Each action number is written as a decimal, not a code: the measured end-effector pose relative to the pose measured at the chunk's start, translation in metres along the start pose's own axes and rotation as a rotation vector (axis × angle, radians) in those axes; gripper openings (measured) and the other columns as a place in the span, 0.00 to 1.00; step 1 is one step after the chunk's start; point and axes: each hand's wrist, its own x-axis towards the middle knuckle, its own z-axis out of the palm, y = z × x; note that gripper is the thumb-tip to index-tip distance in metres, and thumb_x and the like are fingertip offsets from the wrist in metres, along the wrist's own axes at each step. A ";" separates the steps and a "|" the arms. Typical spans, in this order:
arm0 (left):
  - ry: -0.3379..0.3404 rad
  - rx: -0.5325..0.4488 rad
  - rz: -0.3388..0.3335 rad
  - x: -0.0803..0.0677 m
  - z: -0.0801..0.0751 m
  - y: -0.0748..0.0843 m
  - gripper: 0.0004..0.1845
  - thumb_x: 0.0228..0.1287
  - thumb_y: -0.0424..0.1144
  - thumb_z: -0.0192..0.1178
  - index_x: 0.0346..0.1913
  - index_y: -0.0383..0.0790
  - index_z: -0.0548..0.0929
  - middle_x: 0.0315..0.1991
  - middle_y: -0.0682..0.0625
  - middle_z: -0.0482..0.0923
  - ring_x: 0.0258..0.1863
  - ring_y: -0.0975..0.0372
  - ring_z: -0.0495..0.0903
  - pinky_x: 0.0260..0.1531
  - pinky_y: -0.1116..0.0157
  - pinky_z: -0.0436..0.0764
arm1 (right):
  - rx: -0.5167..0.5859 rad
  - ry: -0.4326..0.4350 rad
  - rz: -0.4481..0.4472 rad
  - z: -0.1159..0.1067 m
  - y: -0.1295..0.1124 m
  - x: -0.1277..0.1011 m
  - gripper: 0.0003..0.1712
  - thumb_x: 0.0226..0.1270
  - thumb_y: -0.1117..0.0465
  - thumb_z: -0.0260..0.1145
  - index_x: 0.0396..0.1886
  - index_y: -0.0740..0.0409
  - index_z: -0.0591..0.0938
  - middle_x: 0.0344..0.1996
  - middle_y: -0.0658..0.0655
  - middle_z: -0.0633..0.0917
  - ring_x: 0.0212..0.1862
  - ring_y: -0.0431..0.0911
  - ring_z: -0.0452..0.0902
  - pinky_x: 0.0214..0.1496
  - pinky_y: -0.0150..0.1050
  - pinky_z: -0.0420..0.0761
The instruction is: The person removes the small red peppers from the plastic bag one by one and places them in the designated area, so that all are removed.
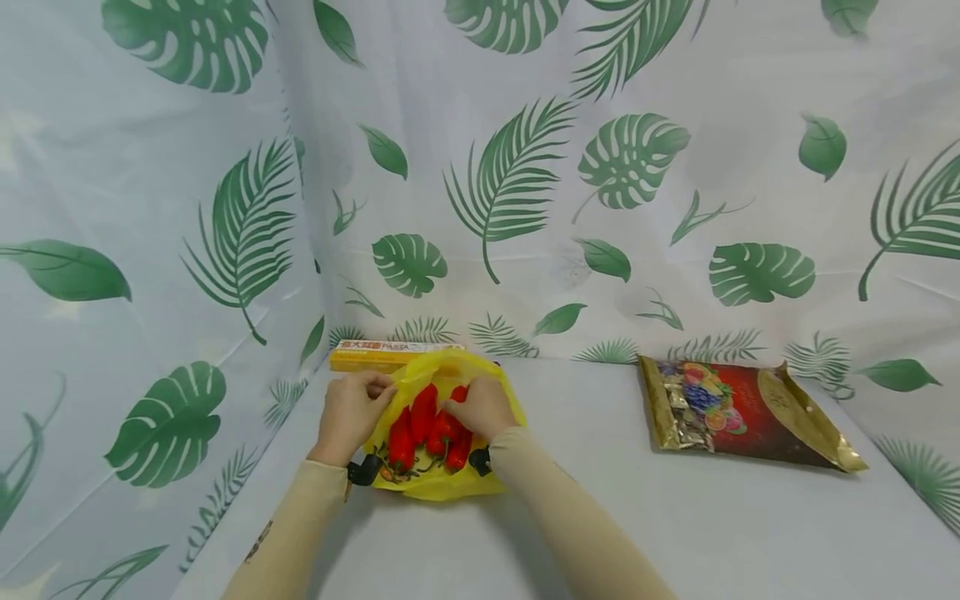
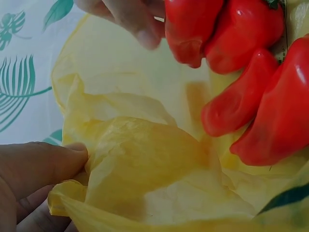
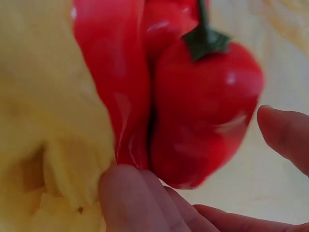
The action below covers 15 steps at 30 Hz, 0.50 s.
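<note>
Left hand [image 1: 351, 414] pinches the left edge of the yellow plastic bag [image 1: 442, 487], thumb curled over bunched film per the left wrist view. Bag sits on the table [image 1: 675, 517] near its left side, just in front of a yellow pasta box [image 1: 393, 354]. Red peppers [image 1: 427, 425] lie inside the bag, between the hands. Right hand [image 1: 480, 408] rests on the peppers, fingers curled around one and touching it. Well apart to the right: a red-and-gold snack pouch [image 1: 742, 412], lying flat.

Head above; 2 wrists close (sharing peppers [image 1: 431, 425]).
</note>
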 end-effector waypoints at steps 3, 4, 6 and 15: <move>-0.002 -0.004 -0.008 -0.001 0.003 0.001 0.07 0.66 0.39 0.72 0.41 0.39 0.92 0.32 0.46 0.92 0.29 0.59 0.89 0.28 0.65 0.85 | -0.032 0.036 0.019 0.005 0.001 0.003 0.25 0.62 0.48 0.78 0.18 0.53 0.72 0.15 0.48 0.67 0.20 0.44 0.65 0.22 0.34 0.65; -0.003 -0.006 -0.012 -0.001 0.003 0.002 0.07 0.66 0.40 0.72 0.41 0.39 0.92 0.32 0.46 0.92 0.29 0.59 0.89 0.29 0.65 0.85 | -0.044 0.045 0.023 0.006 0.001 0.004 0.26 0.62 0.48 0.78 0.18 0.53 0.72 0.15 0.48 0.67 0.20 0.44 0.65 0.22 0.34 0.65; -0.004 -0.006 -0.014 -0.002 0.004 0.003 0.07 0.66 0.40 0.72 0.40 0.39 0.92 0.32 0.46 0.92 0.29 0.60 0.89 0.29 0.64 0.86 | -0.057 0.061 0.027 0.008 0.002 0.005 0.27 0.61 0.48 0.79 0.17 0.53 0.72 0.15 0.48 0.67 0.20 0.44 0.65 0.22 0.34 0.65; 0.007 0.008 -0.009 -0.002 0.004 0.002 0.07 0.67 0.40 0.72 0.40 0.40 0.92 0.32 0.47 0.92 0.29 0.59 0.89 0.31 0.62 0.87 | -0.006 0.056 0.014 0.012 0.000 0.007 0.24 0.59 0.54 0.78 0.16 0.52 0.71 0.13 0.47 0.67 0.19 0.43 0.66 0.21 0.33 0.66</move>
